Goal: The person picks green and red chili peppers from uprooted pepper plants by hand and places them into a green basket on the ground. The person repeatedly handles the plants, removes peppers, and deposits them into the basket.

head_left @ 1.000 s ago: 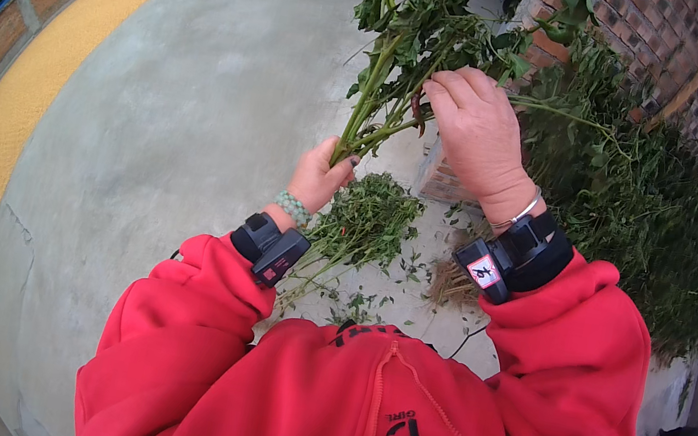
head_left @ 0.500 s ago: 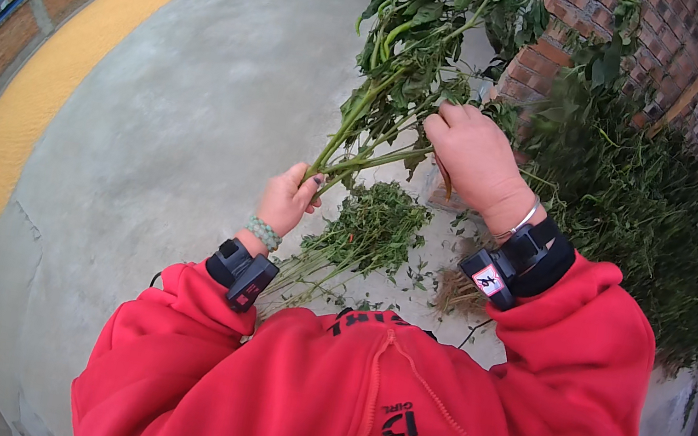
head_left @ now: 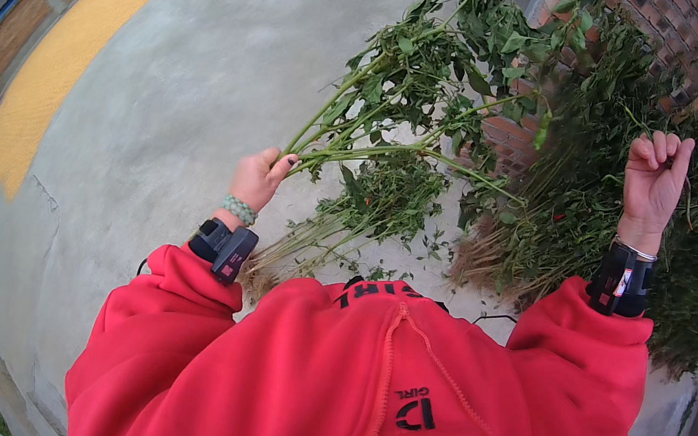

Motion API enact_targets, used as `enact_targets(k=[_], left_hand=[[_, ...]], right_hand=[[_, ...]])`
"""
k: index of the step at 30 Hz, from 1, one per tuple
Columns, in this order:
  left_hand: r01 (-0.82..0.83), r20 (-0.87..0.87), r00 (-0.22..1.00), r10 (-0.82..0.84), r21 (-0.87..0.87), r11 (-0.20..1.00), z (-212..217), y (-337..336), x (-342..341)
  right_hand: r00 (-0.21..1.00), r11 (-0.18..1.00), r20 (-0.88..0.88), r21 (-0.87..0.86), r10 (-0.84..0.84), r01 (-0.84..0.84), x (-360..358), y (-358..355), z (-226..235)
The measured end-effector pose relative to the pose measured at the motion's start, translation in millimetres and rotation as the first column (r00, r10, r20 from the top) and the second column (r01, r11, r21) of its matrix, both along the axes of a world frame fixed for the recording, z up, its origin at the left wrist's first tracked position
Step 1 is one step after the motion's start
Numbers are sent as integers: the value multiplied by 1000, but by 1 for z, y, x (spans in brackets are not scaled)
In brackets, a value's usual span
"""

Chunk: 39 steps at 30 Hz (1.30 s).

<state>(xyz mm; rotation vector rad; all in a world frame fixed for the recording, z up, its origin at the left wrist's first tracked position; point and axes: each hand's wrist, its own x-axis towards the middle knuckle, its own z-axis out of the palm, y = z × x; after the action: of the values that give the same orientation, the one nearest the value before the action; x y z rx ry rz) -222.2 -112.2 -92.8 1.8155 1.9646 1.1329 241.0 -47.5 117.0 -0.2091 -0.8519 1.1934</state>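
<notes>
My left hand (head_left: 260, 176) is closed around the lower stems of a leafy pepper plant (head_left: 411, 79). The plant leans up and away to the right, its branches fanning out, and a pale green pepper (head_left: 542, 131) hangs at its right side. Off to the right, apart from the plant, my right hand (head_left: 655, 179) is raised with its palm partly showing and its fingers curled in. A small dark spot and a thin strand show at those fingers; what they hold, if anything, I cannot make out.
Below the held plant, a smaller bunch of pulled plants (head_left: 394, 198) lies on the concrete floor (head_left: 160, 73). A big heap of plants (head_left: 596, 196) leans by a brick wall (head_left: 670, 41) at the right. Yellow grain (head_left: 89, 51) is spread in a strip at the far left.
My right hand has moved away from the plant, out to the right over the heap, and turned palm-up. My left hand keeps the stems and has shifted slightly left; the plant's top sits lower.
</notes>
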Motion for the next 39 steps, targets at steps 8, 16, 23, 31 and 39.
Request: enact_targets(k=[8,16,23,31,39], left_hand=[[43,138,990,-36,-51,998,-2,-2,-4],[125,346,936,-64,-158,979,28,-13,6],[284,433,885,-173,-206,936,51,-19,15],[322,461,863,-206,-187,928,61,-24,21],[371,450,855,-258,-184,910,64,-25,21]], right_hand=[[-61,894,967,252,-247,370,34,-5,-99],[575,956,810,-63,-119,287,-2,2,-103],[748,999,663,-52,35,-1,-70,29,-64],[409,876,779,-462,474,-136,-115,54,-82],[678,829,489,-424,549,-365,-125,46,-95]])
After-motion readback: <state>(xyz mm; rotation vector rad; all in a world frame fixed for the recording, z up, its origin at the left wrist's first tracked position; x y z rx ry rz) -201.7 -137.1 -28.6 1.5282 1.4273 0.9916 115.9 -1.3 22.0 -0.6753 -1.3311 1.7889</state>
